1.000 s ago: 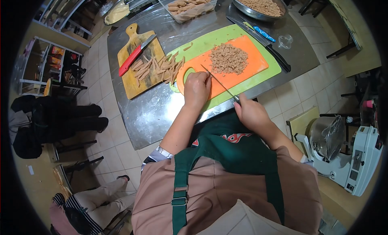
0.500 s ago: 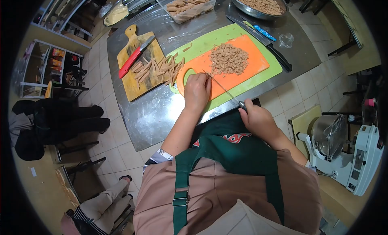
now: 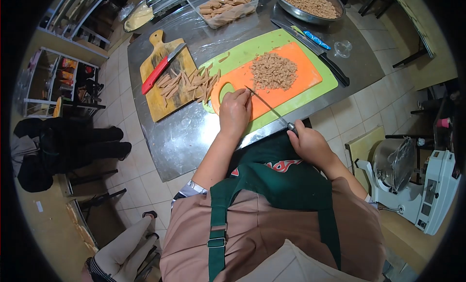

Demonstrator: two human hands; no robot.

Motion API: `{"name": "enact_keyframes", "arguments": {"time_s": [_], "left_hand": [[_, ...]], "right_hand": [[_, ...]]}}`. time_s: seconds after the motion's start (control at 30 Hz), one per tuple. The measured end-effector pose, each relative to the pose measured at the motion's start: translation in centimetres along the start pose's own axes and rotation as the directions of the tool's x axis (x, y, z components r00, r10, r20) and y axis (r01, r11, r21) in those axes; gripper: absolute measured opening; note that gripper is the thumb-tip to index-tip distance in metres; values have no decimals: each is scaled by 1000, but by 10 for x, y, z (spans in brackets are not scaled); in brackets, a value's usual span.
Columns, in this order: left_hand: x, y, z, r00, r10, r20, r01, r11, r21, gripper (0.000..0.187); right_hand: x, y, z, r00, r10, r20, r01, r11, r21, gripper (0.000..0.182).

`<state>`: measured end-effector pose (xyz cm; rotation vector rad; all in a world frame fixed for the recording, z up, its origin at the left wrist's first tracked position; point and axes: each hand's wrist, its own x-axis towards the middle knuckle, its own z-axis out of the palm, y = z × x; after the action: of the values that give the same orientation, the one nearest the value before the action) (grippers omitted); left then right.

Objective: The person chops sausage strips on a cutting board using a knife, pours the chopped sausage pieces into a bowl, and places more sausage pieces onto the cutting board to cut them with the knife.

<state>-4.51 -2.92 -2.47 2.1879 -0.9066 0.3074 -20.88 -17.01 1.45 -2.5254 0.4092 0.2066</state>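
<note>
The right hand (image 3: pixel 310 144) is clenched around the handle of a thin-bladed knife (image 3: pixel 269 107), held near the table edge in front of the green apron (image 3: pixel 279 182). The blade runs up and left from that grip, with its tip at the fingertips of the left hand (image 3: pixel 234 112). The left hand is curled palm down on the orange cutting board (image 3: pixel 301 80), fingers bunched over whatever piece is being cut; that piece is hidden beneath them, so it cannot be told whether the hand grips it or only presses on it. Compared with one second ago, the right hand has drawn slightly back toward the body and the blade lies at a shallower slant, while the left hand has stayed in place; judged from this, a slicing stroke is in progress on the same piece. A heap of diced brown pieces (image 3: pixel 273 71) sits on the orange board beyond the blade. The orange board lies on a green board (image 3: pixel 257 47). Uncut brown strips (image 3: pixel 191 83) are stacked to the left, across the edge of a wooden board (image 3: pixel 158 100) carrying a red-handled knife (image 3: pixel 160 68). All stands on a steel table (image 3: pixel 187 136).
</note>
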Motion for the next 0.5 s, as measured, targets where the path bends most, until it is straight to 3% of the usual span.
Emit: {"name": "enact_keyframes", "arguments": {"time_s": [0.27,0.5], "left_hand": [[14,-6,12,999,38,-5,-38,999,0,8],[14,-7,10,1000,-6,30,7,1000,-23,8]], "right_hand": [[9,-12,-9,997,28,-72,-28,1000,7,25],[29,-14,3,998,49,34,-48,999,-22,24]]}}
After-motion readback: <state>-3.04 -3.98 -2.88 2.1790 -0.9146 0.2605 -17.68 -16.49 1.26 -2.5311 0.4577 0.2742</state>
